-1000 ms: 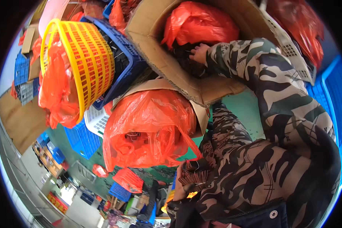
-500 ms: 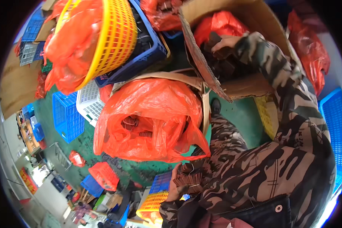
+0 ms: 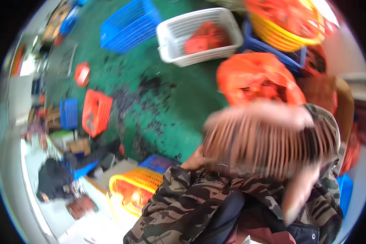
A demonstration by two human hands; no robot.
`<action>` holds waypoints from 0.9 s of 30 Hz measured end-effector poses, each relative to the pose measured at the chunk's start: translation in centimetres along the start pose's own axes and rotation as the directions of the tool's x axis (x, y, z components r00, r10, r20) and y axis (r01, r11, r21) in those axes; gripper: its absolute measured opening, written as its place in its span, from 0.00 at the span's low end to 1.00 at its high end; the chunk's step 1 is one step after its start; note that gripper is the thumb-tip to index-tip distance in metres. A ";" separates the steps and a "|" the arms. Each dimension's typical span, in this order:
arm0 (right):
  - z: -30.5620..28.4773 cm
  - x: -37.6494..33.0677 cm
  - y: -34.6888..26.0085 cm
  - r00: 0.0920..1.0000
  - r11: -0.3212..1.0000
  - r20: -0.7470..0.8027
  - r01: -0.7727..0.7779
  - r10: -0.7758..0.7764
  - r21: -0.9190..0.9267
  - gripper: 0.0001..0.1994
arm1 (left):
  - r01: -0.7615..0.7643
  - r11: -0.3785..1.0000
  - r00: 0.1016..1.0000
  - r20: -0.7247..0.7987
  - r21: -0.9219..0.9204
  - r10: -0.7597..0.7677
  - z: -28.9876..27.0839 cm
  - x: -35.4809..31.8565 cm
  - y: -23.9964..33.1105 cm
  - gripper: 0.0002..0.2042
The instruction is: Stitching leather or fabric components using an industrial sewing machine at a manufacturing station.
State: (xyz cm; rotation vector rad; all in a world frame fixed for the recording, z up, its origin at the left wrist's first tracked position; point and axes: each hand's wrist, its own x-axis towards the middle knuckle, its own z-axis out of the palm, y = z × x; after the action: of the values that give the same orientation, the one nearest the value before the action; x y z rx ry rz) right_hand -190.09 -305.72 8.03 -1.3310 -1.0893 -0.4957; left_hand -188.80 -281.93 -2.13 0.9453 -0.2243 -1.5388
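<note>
The fingers of your right hand (image 3: 268, 114), blurred, lie along the top of a fanned stack of flat brown strips (image 3: 248, 144), with the thumb below, so the stack is clamped between them in front of your chest. Your left hand (image 3: 194, 159) sits at the stack's lower left corner, mostly hidden; you cannot tell from this view what its fingers grip. Just beyond the stack stands an open orange plastic bag (image 3: 248, 67). Farther out, a white basket (image 3: 207, 56) holding a red bag (image 3: 207, 38) rests on the green floor (image 3: 187, 93), beside a blue crate (image 3: 136, 34).
</note>
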 end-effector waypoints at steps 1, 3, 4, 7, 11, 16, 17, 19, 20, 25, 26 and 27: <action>3.4 5.5 -0.7 0.987 0.992 -0.118 -0.095 0.105 0.084 0.28 | -0.013 1.000 0.985 0.170 -0.010 0.014 1.0 -1.3 4.0 0.32; 11.3 12.8 6.2 0.921 0.838 -0.258 -0.115 0.291 0.534 0.27 | -0.152 0.988 0.987 0.042 -0.007 0.152 -5.7 -7.6 5.0 0.33; 12.6 18.2 7.3 0.923 0.836 -0.240 -0.133 0.299 0.532 0.27 | -0.187 0.982 0.982 0.044 0.024 0.186 -8.8 -9.1 5.6 0.33; 14.5 29.5 14.0 0.129 0.343 0.527 -0.879 0.840 -0.331 0.20 | -0.294 0.927 0.916 -0.209 0.235 0.343 -20.1 -16.7 6.0 0.34; 14.0 31.5 32.3 0.652 0.531 0.758 -0.653 0.031 0.540 0.27 | -0.324 0.915 0.858 -0.334 0.239 0.391 -31.2 -20.9 12.9 0.36; 9.8 41.0 50.4 0.626 0.336 0.411 -0.739 0.663 0.583 0.28 | -0.356 0.899 0.799 -0.416 0.256 0.435 -45.1 -23.1 27.2 0.39; 10.1 43.3 55.0 0.584 0.227 0.341 -0.689 0.737 0.688 0.24 | -0.374 0.879 0.773 -0.424 0.296 0.472 -48.2 -23.7 30.0 0.40; 9.7 47.1 65.5 0.486 0.135 0.236 -0.612 0.841 0.779 0.19 | -0.449 0.878 0.768 -0.430 0.168 0.475 -52.9 -24.8 37.8 0.43; 9.3 48.8 71.0 0.468 0.111 0.256 -0.625 0.846 0.773 0.16 | -0.476 0.865 0.749 -0.443 0.159 0.493 -55.0 -25.7 41.0 0.43; 10.0 59.9 92.8 0.369 0.060 0.302 -0.714 0.879 0.697 0.16 | -0.624 0.771 0.573 -0.596 0.127 0.562 -69.7 -32.1 52.8 0.46; 10.4 62.2 97.1 0.364 0.079 0.301 -0.743 0.881 0.665 0.16 | -0.646 0.753 0.531 -0.634 0.125 0.562 -73.4 -33.0 54.8 0.46; 11.5 65.1 101.2 0.332 0.054 0.295 -0.741 0.896 0.669 0.16 | -0.676 0.731 0.496 -0.675 0.094 0.546 -76.9 -34.2 57.4 0.47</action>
State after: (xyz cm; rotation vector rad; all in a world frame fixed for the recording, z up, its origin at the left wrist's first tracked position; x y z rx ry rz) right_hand -81.28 -253.16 8.93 -0.8962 -0.0672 0.6874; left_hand -98.08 -235.46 -0.71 1.0550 0.1053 -0.4647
